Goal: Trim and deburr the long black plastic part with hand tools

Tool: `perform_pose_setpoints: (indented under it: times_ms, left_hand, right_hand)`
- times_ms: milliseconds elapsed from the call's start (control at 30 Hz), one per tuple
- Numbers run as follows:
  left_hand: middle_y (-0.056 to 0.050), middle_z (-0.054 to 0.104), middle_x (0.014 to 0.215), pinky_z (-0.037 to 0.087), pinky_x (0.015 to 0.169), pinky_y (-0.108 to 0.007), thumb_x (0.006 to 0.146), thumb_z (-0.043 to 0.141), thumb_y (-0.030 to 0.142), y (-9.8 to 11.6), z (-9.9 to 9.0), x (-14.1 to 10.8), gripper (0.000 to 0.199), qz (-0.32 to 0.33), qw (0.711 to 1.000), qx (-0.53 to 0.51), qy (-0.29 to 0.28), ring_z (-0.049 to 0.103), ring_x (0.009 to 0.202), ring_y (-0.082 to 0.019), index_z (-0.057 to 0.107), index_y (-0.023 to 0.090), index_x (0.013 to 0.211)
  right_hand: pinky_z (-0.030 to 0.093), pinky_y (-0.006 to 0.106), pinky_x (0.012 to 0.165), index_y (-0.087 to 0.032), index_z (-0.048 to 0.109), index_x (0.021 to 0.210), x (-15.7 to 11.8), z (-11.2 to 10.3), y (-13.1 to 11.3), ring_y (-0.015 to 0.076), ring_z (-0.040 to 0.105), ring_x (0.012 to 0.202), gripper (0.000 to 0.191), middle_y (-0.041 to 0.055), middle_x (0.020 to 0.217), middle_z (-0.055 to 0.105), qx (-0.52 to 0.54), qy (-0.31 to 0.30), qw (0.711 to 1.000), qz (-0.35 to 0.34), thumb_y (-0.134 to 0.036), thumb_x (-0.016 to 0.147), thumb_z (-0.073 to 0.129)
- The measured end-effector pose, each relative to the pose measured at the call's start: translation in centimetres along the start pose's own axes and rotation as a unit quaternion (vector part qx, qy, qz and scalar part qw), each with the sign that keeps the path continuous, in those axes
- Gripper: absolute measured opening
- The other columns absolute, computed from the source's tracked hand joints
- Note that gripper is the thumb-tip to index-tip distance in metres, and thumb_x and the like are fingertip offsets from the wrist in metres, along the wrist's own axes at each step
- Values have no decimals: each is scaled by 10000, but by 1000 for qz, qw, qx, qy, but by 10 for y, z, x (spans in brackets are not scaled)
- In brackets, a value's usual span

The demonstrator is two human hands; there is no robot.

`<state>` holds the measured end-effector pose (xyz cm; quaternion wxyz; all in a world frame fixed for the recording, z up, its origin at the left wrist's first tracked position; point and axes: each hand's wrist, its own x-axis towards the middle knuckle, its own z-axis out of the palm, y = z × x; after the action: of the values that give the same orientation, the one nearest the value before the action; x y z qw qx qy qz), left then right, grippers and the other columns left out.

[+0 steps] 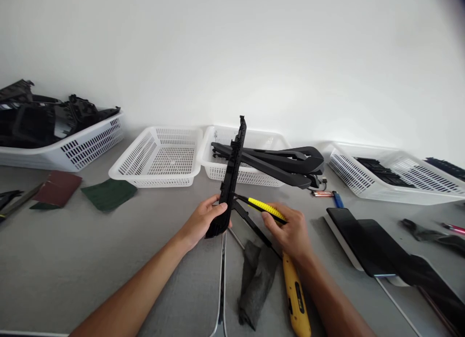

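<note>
I watched through one camera worn on the person's head, at close range, facing forward and tipped down over the desk point(90, 250). The left hand point(204, 218) and right hand point(292, 228) lay near the lens, just below the centre of the frame. Farther off, a row of white baskets point(156, 181) crossed the middle, and the pale wall point(232, 61) filled the top of my wide view.

Both forearms point(136, 281) bare, tapering toward wrists point(184, 241); fingers point(217, 212) likewise bare.
</note>
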<state>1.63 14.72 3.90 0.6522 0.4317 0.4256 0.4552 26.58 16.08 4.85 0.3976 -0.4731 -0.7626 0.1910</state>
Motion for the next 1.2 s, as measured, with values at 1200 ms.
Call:
perform_pose_setpoints:
  times_ms: [1200]
  left_hand:
    - [-46, 728, 657, 469, 518, -247, 815, 806, 627, 0, 3, -2, 490, -30, 999, 40, -8, 604, 533, -149, 645, 175, 911]
  right_hand:
    - [475, 259, 600, -192, 798, 940, 0, 0, 2, 172, 655, 628, 266, 15, 752, 755, 2, 6, 1000, 6, -371, 978, 606]
